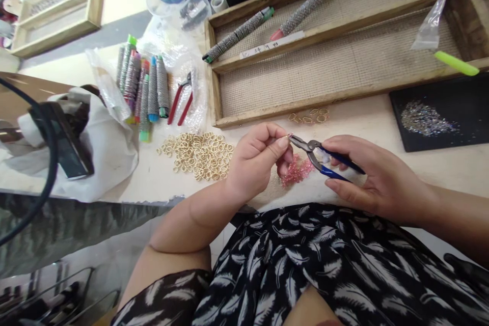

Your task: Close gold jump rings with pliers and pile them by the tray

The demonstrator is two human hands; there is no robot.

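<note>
My right hand (367, 173) is closed round the blue handles of a pair of pliers (312, 152), whose jaws point left. The thumb and forefinger of my left hand (262, 155) pinch a tiny piece right at the jaw tips; it is too small to name. Under the pliers lies a heap of pink beads (296, 170), partly hidden by my left fingers. To the left of that hand spreads a pile of gold rings (202, 155). A few larger gold links (311, 115) rest beyond my hands, near the tray's front edge.
A wooden tray with a mesh bottom (305, 98) spans the back. Rod-like coiled bundles (143, 86) and red-handled pliers (181, 99) lie at the left. On the right, a black board (466, 112) holds sparkling stones (426, 118). A black cable (53, 158) hangs at far left.
</note>
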